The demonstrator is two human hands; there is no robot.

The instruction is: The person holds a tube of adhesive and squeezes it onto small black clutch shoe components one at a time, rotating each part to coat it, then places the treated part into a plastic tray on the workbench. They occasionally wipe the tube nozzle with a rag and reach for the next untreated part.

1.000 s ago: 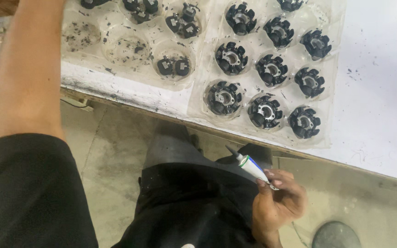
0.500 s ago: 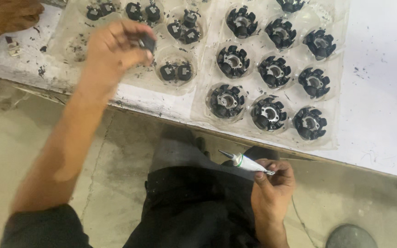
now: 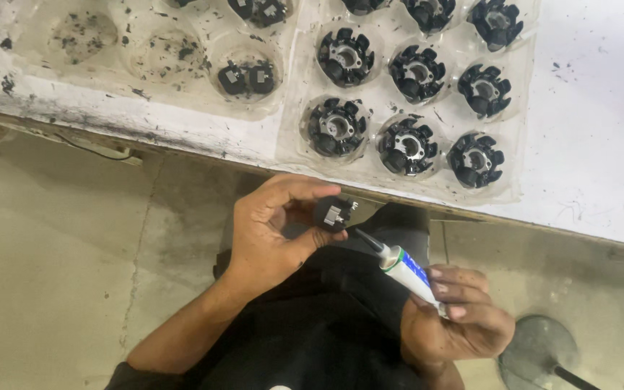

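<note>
Hands meet low over the lap, just below the worktop edge. Left hand (image 3: pixel 276 231) is curled shut around a small black part (image 3: pixel 335 214), pinched between thumb and fingertips, with its metal-clipped face turned toward the right side. Right hand (image 3: pixel 456 321) is closed around a white tube (image 3: pixel 409 273) with a blue-green band and a dark nozzle. The tube's long axis runs on a diagonal, from the right hand at lower right up to the nozzle at upper left. The nozzle tip sits just beside the black part, under its lower right corner; whether it touches I cannot tell. So the part lies up and to the left of the right hand, in line with the tube, and the left hand is the one already on it. Dark trousers (image 3: pixel 326 339) lie under both hands. Above them the white worktop (image 3: pixel 601 144) is speckled with black crumbs. On it sits a clear blister tray (image 3: pixel 521 108) holding round black toothed parts (image 3: pixel 407 144) in wells, well apart from the hands. To its left is another clear tray (image 3: pixel 160 58) with mostly bare, dirty wells and a few small black pieces (image 3: pixel 245 78). Concrete floor (image 3: pixel 52 253) lies below, with a round metal base (image 3: pixel 539 347) at lower right.
</note>
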